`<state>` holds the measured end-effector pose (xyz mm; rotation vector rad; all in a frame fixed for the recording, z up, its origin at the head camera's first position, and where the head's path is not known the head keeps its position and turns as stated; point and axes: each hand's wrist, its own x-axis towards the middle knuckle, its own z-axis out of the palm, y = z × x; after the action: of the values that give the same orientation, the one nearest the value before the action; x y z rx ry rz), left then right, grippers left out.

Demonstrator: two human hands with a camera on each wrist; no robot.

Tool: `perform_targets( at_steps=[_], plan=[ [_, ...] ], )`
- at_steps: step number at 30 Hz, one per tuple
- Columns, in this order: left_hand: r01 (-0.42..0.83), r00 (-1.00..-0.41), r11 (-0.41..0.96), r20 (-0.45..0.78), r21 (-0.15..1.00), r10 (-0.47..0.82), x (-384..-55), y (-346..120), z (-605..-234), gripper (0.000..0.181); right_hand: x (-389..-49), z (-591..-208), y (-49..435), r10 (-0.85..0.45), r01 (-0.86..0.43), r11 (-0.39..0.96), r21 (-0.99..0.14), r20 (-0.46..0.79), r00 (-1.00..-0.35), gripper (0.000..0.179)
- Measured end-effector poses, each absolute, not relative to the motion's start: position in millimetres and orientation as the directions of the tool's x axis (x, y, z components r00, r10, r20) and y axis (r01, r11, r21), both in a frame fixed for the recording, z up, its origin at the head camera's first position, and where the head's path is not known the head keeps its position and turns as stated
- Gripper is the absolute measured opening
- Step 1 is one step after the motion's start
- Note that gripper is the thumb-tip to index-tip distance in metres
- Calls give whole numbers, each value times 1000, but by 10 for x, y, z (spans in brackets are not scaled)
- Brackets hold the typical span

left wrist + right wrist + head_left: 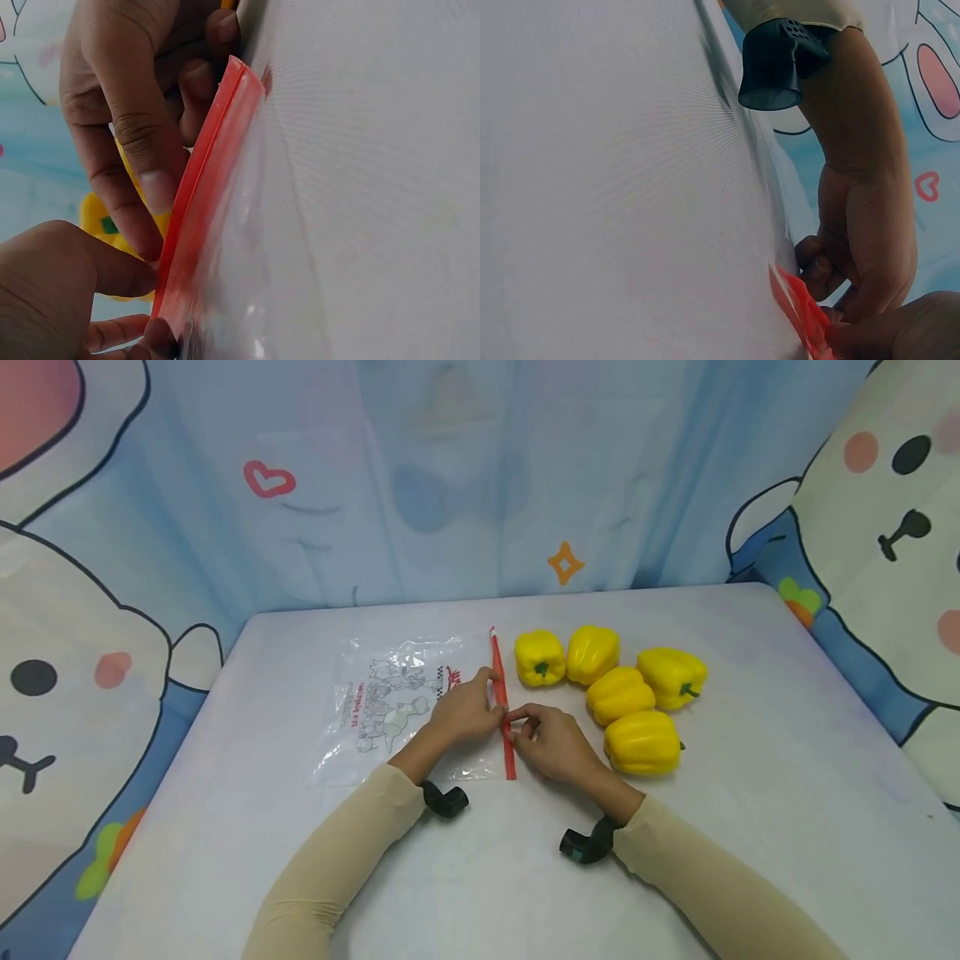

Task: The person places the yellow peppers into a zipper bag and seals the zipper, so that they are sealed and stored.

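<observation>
A clear plastic zip bag point(405, 718) with printed drawings and a red zip strip point(510, 752) lies flat, its strip to the right. My left hand point(467, 708) pinches the strip near its middle, thumb and finger on either side, as the left wrist view also shows. Just beside it, my right hand point(553, 742) pinches the same red strip with thumb and forefinger. In the right wrist view the strip point(799, 304) rises off the table between both hands. Whether the bag's mouth is parted cannot be made out.
Several yellow bell peppers point(592, 655) sit in a cluster right of the bag, close behind my right hand. Everything rests on a white-covered table point(787, 735). A blue cartoon-print curtain point(465, 485) hangs along the back and sides. Black wrist cameras point(588, 843) are strapped at both cuffs.
</observation>
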<state>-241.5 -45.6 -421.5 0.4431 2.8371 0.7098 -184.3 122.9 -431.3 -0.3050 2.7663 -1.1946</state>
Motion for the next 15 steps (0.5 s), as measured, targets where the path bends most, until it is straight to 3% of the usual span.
perform_targets(
  at_steps=[15],
  plan=[
    [181, -952, 841, -124, 509, 280, -2410, -445, -4172, 53, -1866, -4330, 1202, -195, -112, 804, -584, -80, -978, 41]
  ],
)
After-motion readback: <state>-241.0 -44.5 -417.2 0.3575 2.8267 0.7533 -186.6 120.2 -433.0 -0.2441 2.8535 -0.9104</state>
